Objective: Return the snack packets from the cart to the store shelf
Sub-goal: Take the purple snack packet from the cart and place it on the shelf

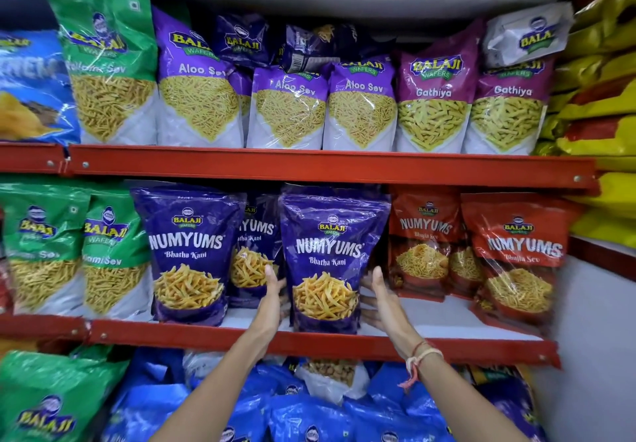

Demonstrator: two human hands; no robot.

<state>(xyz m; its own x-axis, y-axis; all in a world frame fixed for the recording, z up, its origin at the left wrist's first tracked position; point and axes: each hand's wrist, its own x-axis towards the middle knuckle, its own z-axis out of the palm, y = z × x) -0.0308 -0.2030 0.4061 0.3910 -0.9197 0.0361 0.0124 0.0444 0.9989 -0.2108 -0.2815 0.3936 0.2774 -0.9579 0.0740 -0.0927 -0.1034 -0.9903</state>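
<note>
A dark purple Numyums Bhatha Kani packet [330, 259] stands upright on the middle shelf [309, 342], near its front edge. My left hand [272, 290] lies flat against the packet's left side. On the right side my right hand [378, 300] presses against it, fingers stretched out. Both hands hold the packet between them. Two more purple packets of the same kind [187, 252] stand to its left, one set further back. No cart is in view.
Red Numyums packets [516, 256] stand to the right, with bare shelf floor [430, 317] between them and the held packet. Green sev packets [106, 252] fill the left. Aloo Sev and Gathiya packets [361, 104] line the shelf above; blue packets [309, 414] lie below.
</note>
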